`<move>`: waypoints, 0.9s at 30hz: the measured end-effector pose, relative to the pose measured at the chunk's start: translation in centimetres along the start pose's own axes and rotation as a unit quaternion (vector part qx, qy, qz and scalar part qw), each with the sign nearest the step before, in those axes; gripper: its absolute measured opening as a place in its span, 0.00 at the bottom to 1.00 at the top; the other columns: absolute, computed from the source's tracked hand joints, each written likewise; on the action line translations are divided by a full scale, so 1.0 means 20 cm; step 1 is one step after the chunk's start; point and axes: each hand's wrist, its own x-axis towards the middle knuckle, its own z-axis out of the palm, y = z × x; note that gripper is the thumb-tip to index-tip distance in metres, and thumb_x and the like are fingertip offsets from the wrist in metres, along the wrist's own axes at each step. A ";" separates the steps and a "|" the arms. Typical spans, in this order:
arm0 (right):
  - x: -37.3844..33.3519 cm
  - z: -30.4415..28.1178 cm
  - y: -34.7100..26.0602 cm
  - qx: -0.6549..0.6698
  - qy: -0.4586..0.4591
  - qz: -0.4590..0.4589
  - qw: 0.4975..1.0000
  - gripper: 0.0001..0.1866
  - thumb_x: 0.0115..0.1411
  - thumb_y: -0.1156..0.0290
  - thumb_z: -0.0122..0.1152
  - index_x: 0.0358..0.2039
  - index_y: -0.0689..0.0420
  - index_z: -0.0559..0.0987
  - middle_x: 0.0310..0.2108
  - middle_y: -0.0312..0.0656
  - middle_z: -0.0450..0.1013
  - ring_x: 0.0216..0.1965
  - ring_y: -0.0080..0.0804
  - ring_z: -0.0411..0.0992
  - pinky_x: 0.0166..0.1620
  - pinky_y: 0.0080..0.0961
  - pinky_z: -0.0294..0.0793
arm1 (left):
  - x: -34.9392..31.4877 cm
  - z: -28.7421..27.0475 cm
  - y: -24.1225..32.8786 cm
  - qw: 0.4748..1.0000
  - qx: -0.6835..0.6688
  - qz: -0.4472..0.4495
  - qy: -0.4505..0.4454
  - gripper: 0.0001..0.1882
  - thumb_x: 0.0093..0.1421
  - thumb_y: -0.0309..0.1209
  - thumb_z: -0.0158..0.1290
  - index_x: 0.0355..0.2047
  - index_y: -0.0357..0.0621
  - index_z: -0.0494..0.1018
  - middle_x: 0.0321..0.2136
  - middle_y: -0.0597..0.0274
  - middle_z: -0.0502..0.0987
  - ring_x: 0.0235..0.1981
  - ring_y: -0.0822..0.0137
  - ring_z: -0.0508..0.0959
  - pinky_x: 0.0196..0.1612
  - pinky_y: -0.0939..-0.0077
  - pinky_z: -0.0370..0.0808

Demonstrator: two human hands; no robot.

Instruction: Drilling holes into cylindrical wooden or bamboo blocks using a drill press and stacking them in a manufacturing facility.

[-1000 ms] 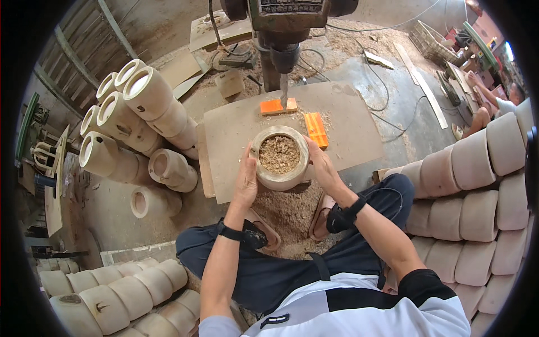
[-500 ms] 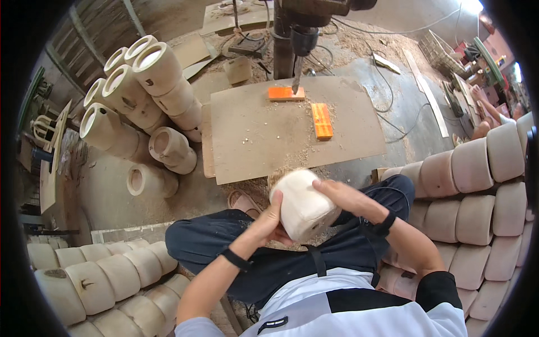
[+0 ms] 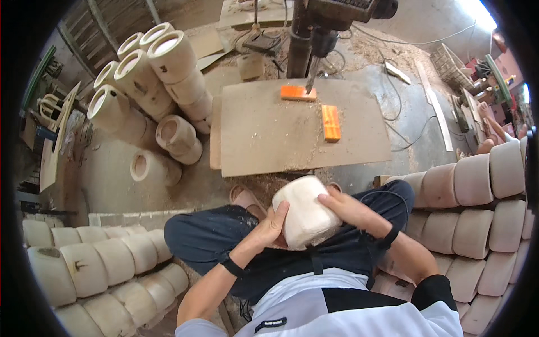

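Observation:
A pale, rounded wooden block [image 3: 306,216] is held between my two hands above my lap. My left hand [image 3: 272,224] grips its left side, thumb lying on the near face and fingers hidden beneath. On the opposite side my right hand [image 3: 342,209] is closed round the upper right edge. Beyond the block, a drill press bit [image 3: 312,78] points down over a brown board [image 3: 252,129]. Two orange wooden blocks lie on that board: one orange block [image 3: 297,92] at the bit, the other orange block [image 3: 331,123] turned lengthwise nearer to me.
Hollowed wooden pieces [image 3: 135,73] stand stacked at the far left. Rows of similar blocks fill the near left [image 3: 106,261] and right [image 3: 471,224]. Wood shavings and cables [image 3: 393,112] lie on the floor. Another person's arm [image 3: 491,123] shows at the far right.
Both hands have turned the wooden block a little, hiding the dark spot on its lower side. The view has shifted slightly, so the board and drill sit further right.

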 end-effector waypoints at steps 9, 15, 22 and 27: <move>0.17 -0.02 -0.21 0.160 -0.133 -0.268 0.941 0.46 0.65 0.37 0.45 0.70 0.60 0.50 0.67 0.48 0.56 0.67 0.36 0.53 0.67 0.32 0.51 | -0.34 0.11 0.19 0.928 -0.010 0.299 0.223 0.62 0.46 0.34 0.72 0.69 0.47 0.36 0.62 0.40 0.59 0.61 0.53 0.67 0.58 0.63 0.71; 0.25 0.24 -0.40 0.101 -0.262 -0.319 0.905 0.43 0.65 0.40 0.46 0.68 0.61 0.56 0.66 0.46 0.57 0.68 0.34 0.52 0.68 0.31 0.49 | -0.65 0.17 0.03 0.820 0.198 0.290 0.452 0.52 0.43 0.35 0.73 0.64 0.50 0.53 0.61 0.38 0.58 0.60 0.46 0.68 0.56 0.58 0.73; 0.20 0.71 -0.56 0.051 -0.376 -0.340 0.860 0.47 0.64 0.38 0.46 0.66 0.69 0.56 0.65 0.51 0.59 0.66 0.37 0.57 0.67 0.33 0.54 | -1.04 0.38 -0.14 0.733 0.153 0.192 0.634 0.40 0.38 0.40 0.75 0.48 0.51 0.63 0.59 0.35 0.59 0.58 0.38 0.67 0.58 0.55 0.68; 0.02 1.14 -0.64 -0.079 -0.488 -0.282 0.822 0.37 0.67 0.52 0.53 0.66 0.65 0.59 0.65 0.50 0.60 0.66 0.37 0.57 0.66 0.32 0.53 | -1.48 0.62 -0.44 0.598 0.146 0.079 0.784 0.39 0.34 0.41 0.77 0.42 0.46 0.65 0.48 0.49 0.69 0.50 0.49 0.74 0.49 0.62 0.74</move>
